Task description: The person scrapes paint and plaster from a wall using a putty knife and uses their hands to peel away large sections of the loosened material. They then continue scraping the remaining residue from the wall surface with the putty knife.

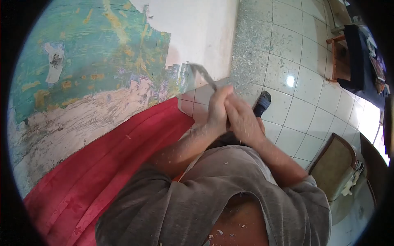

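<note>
A metal scraper points up and left from my hands, its blade end at the ragged edge of the green paint. My left hand is closed round its handle. Pressed against it from the right is my right hand, closed at the same handle, most of which is hidden by the fingers. The wall is bare and white beside the blade. Green paint with yellowish patches covers the wall's left part, and below it runs a rough pinkish strip.
A red cloth lies along the foot of the wall at lower left. Paint flakes litter the tiled floor. My sandalled foot is beyond my hands. A chair and dark furniture stand at right.
</note>
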Motion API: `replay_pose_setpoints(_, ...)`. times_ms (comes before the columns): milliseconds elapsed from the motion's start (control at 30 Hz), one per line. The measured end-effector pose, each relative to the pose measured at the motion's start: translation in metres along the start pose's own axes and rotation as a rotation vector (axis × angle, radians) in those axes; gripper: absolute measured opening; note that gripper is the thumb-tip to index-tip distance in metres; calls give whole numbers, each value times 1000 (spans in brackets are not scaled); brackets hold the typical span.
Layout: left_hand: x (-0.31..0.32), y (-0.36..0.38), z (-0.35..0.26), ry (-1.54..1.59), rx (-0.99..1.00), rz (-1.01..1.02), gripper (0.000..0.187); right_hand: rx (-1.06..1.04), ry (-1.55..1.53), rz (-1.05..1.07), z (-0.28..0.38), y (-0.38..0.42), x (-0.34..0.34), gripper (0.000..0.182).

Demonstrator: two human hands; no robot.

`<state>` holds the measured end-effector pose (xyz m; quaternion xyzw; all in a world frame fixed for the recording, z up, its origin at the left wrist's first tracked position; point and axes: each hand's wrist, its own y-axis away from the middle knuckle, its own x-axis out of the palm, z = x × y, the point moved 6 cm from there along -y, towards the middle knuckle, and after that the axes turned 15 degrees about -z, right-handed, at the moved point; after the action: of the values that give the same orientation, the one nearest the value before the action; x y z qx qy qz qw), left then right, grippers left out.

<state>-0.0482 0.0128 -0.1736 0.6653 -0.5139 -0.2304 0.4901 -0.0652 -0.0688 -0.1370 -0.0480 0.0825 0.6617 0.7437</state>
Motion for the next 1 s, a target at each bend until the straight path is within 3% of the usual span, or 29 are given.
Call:
replay_pose_setpoints(100,-19,22,6,-88,218,141,39,143,-120,-89,16,37,8,30)
replay_pose_setpoints(200,-4,10,-31,-14,41,33,41,108,-92,65,19,-7,18,27)
replay_pose_setpoints(233,-2,4,-29,-105,141,86,43,290,-185,37,10,-8,17,26)
replay_pose_setpoints(400,-6,27,-2,-121,142,74,45,134,-114,-125,29,28,1,26)
replay_pose_setpoints(433,-14,20,-2,8,59,52,43,97,-103,-175,31,31,1,27)
replay_pose_setpoints(467,-21,17,0,133,-34,26,41,102,-102,-174,23,21,2,27)
replay_pose_setpoints(533,-1,21,-34,7,75,23,39,-18,-96,19,19,-13,13,26)
replay_pose_setpoints(567,8,18,-37,-15,115,37,39,209,-199,24,20,-15,7,26)
replay_pose_setpoints(700,-8,37,-1,-73,161,90,41,121,-96,-106,38,18,-6,27)
replay_pose_setpoints(800,2,45,-22,-112,191,146,43,123,-132,-133,46,19,-1,28)
replay_pose_setpoints(867,10,26,-46,-61,74,-19,42,251,-158,12,32,-16,12,28)
replay_pose_setpoints(933,17,28,-45,-34,119,-44,40,202,-201,-23,34,-18,2,28)
replay_pose_setpoints(1000,15,49,-33,-86,189,-32,38,-293,86,-58,45,3,-5,31)
